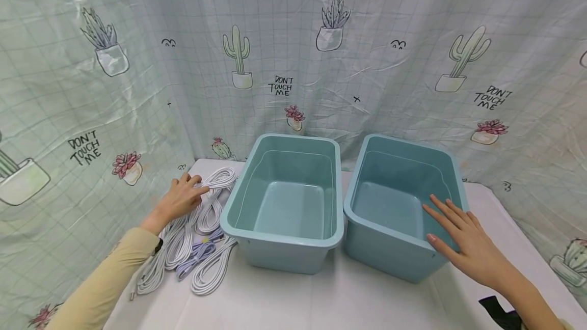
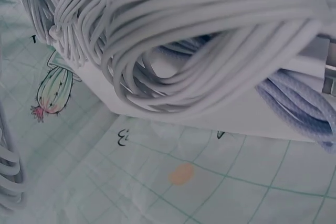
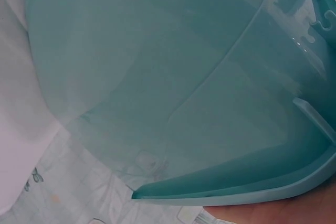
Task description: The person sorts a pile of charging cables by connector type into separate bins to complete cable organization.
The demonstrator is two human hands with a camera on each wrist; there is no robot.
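My left hand pinches a coiled white cable between fingers and thumb, at the left end of the table. Close up in the left wrist view, looped white cable fills the upper part; the hand itself is out of that frame. More white cable coils and a lavender cable bundle lie below that hand. My right hand spreads its straight fingers over the near right rim of the right blue bin. In the right wrist view, part of that hand shows by the bin's rim.
A second blue bin stands between the cables and the right bin, their rims close together. No contents show in either bin. The white table meets a cactus-print curtain at the back and sides.
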